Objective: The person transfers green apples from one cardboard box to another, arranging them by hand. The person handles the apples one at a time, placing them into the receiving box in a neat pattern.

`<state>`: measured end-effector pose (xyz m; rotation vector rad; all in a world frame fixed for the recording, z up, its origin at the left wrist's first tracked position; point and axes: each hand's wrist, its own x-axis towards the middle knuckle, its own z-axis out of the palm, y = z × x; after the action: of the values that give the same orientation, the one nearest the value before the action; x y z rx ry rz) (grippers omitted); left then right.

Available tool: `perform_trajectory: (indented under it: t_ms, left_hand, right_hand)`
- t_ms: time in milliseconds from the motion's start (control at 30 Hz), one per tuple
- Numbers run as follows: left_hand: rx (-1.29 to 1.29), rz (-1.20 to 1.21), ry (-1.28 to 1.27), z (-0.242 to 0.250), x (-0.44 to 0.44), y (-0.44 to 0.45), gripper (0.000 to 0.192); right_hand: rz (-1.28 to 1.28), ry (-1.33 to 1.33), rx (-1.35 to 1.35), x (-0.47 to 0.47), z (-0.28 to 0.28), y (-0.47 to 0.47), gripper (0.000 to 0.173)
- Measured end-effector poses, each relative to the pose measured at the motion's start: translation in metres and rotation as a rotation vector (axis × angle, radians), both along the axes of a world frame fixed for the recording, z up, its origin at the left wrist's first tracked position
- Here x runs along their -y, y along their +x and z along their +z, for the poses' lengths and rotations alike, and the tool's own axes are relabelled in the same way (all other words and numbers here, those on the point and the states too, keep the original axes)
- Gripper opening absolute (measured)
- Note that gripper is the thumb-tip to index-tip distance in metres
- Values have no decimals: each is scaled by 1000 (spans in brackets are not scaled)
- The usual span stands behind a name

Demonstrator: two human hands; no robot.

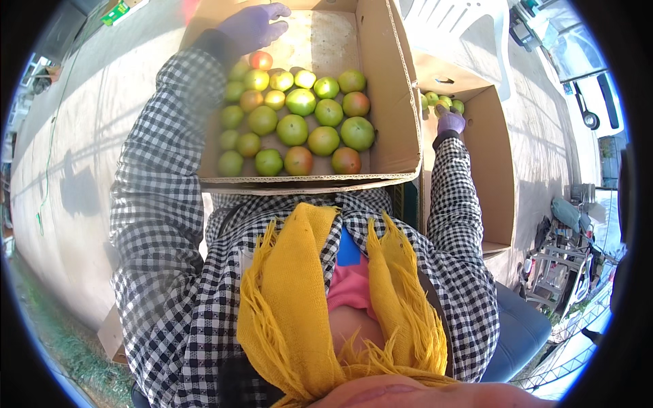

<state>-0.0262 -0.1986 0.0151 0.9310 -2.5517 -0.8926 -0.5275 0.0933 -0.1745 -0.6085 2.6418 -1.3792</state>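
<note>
Green and partly red tomatoes [292,130] lie in loose rows on the floor of a shallow cardboard box [390,127] in front of me. Over the upper left part of this box is my left hand [255,28], in a purple glove, its fingers apart and nothing seen between them. My right hand [451,121], also gloved in purple, reaches into a second cardboard box [490,153] at the right. Its fingers touch small green tomatoes [444,102] at that box's upper end; whether they grip one is hidden.
Beyond the boxes stands a white plastic chair [459,20]. A blue padded seat [523,331] shows at the lower right, with a cluttered metal rack [556,270] beyond it. A thin green cord [48,168] runs along the floor at the left.
</note>
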Motion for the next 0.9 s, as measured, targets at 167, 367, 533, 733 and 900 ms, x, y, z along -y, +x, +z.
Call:
perform_trajectory:
  t_ms: [167,367,533,733,900]
  left_hand:
    - [-340,-2,-279,42,-27,-10,37]
    - [-483,187,-357,31,-17,-25,24]
    - [-567,310,-316,31,-17,-38,16]
    - [-1078,47,269,6,31,-62,20]
    - [-1102,-37,374,-14,50,-68,22]
  right_hand:
    - [216,-544,130,72,157,90,46]
    - [832,-351,-346,109,322,252,40]
    - [1236,574,-757,223,251,314,38]
    - [1391,728,-737,240,154,305,45]
    - [1565,629,-556,246,123,281,54]
